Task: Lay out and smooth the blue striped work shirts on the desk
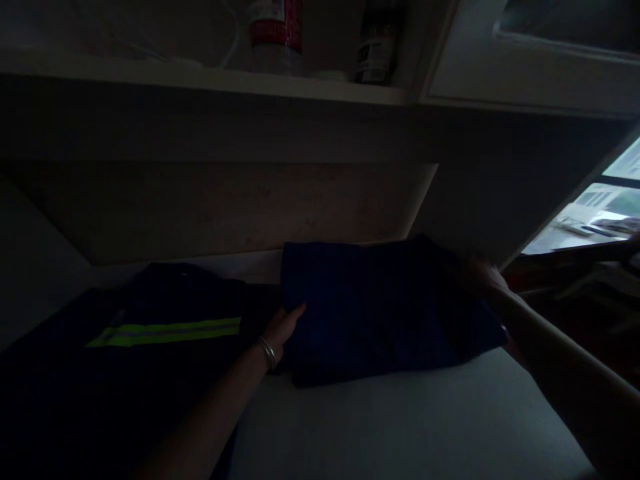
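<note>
With my left hand (286,325) open and flat against the left edge of the folded navy garment (380,313) at the pale surface's (425,420) far edge, and my right hand (483,280) on its far right corner, grip indiscernible, I press both sides evenly to preserve the folds.

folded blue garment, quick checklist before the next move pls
1. Left hand on the folded blue garment: ok, laid against its left edge with fingers extended.
2. Right hand on it: ok, at the far right corner.
3. Right hand's grip: cannot tell, too dark and blurred.
4. Fold tidy: ok, the visible edges look even.
5. Apart from the striped garment: cannot tell, the two meet in shadow.
6. White surface in front bare: ok.
</note>
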Motion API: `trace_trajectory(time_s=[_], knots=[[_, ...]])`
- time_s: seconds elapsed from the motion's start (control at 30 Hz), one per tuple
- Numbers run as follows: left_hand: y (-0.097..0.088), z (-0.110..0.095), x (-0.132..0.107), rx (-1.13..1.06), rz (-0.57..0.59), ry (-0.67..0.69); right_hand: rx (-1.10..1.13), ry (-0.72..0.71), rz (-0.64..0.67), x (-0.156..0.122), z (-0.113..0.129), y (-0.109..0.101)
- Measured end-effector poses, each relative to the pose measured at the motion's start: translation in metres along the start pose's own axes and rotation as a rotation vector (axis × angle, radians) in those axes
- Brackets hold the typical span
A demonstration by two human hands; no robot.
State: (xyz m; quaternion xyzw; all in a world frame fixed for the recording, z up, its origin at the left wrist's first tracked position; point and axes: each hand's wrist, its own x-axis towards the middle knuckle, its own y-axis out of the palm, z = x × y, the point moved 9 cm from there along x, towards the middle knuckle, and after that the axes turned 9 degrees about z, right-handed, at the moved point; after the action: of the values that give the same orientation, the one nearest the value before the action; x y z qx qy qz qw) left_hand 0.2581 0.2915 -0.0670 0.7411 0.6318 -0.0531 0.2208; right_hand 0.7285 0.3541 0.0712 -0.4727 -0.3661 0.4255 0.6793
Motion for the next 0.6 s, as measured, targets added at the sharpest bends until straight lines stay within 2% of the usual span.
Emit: trace_trajectory(time_s=[0.07, 0.1, 0.17, 0.23, 0.27, 0.33, 0.43, 0.53, 0.6], knots=[[0.003, 0.032, 0.007, 0.095, -0.001, -0.039, -0.13, -0.089, -0.074, -0.025, 0.002, 0.018], [0.002, 0.041, 0.008, 0.155, -0.001, -0.028, -0.172, -0.163, -0.055, -0.039, 0.009, 0.038], [-0.002, 0.047, 0.002, 0.298, -0.009, 0.032, -0.225, -0.286, 0.086, -0.067, 0.018, 0.094], [-0.011, 0.042, -0.019, 0.493, -0.065, 0.099, -0.278, -0.36, 0.25, -0.093, 0.016, 0.154], [-0.016, 0.037, -0.035, 0.614, -0.1, 0.135, -0.307, -0.385, 0.287, -0.102, 0.012, 0.177], [-0.024, 0.032, -0.074, 0.879, -0.144, 0.207, -0.356, -0.425, 0.297, -0.112, 0.0, 0.208], [-0.047, 0.048, -0.139, 1.237, -0.199, 0.219, -0.42, -0.49, 0.261, -0.111, -0.014, 0.226], [-0.093, 0.086, -0.193, 1.481, -0.343, 0.055, -0.452, -0.556, 0.26, -0.108, -0.014, 0.224], [-0.121, 0.113, -0.217, 1.556, -0.373, -0.085, -0.385, -0.533, 0.251, -0.107, -0.006, 0.214]])
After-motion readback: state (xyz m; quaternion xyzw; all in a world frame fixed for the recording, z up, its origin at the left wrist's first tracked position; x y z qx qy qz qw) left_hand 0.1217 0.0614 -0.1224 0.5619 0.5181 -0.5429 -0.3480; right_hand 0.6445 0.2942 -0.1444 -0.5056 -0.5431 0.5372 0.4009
